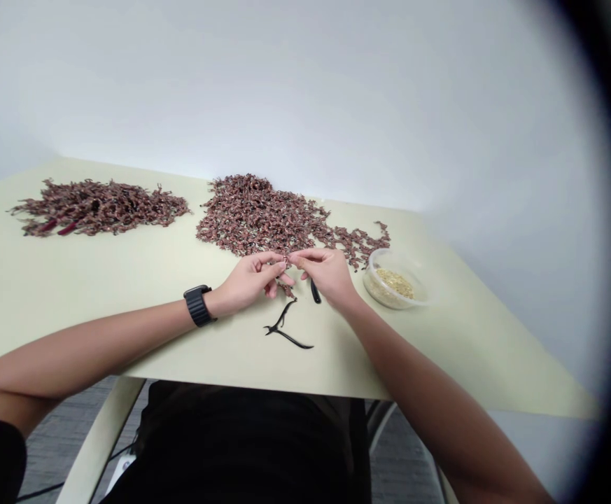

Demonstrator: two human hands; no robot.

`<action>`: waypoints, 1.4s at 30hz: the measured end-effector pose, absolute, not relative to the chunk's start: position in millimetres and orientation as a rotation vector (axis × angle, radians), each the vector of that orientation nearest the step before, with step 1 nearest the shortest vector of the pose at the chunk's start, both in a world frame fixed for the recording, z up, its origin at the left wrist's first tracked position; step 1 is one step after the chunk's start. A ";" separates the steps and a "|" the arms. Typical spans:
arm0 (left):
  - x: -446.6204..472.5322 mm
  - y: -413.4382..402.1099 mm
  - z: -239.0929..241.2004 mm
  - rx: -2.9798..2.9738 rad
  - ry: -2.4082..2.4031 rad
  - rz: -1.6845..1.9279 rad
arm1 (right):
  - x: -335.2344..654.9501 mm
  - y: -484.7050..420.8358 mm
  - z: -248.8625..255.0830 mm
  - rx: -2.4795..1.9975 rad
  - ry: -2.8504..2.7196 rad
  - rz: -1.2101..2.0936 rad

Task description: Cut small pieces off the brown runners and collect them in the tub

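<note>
My left hand [255, 280], with a dark watch [199, 305] on its wrist, is closed in a pinch on a small reddish-brown piece [286, 260]. Thumb and forefinger of my right hand [327, 274] meet the left fingertips at this same piece. More reddish-brown bits [286, 289] dangle under the left fingers. A black tool handle [315, 291] juts out below my right palm; whether it is held or lies on the table is unclear. Just in front of the hands, small black nippers [283, 329] lie with spread handles.
Behind my hands spreads a large heap of reddish-brown pieces [263, 213], trailing off rightward. Another heap [100, 206] lies at the left. A clear round tub [373, 288] with small gold-coloured bits stands right of my hands. The pale table [179, 350] meets a white wall.
</note>
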State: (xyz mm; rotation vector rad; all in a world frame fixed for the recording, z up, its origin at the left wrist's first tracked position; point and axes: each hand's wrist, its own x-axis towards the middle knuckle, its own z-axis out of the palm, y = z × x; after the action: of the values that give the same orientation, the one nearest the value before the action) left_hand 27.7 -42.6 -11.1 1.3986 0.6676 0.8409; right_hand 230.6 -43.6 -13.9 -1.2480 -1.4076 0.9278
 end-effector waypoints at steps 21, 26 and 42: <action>29.3 -40.5 -12.2 1.208 0.644 0.765 | 233.0 -47.8 -5.3 -1.115 -1.533 0.956; 28.2 -36.8 -15.3 1.065 0.591 0.746 | 235.2 -44.1 -10.7 -1.130 -1.477 0.986; 28.9 -35.9 -18.8 1.477 0.714 0.830 | 237.6 -50.4 4.3 -1.241 -1.676 0.704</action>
State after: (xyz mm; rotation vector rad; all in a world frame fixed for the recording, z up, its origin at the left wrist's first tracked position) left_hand 28.9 -35.9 -18.8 1.4770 0.7141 0.8296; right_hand 237.6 -50.4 4.3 -1.2411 -1.6758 0.7037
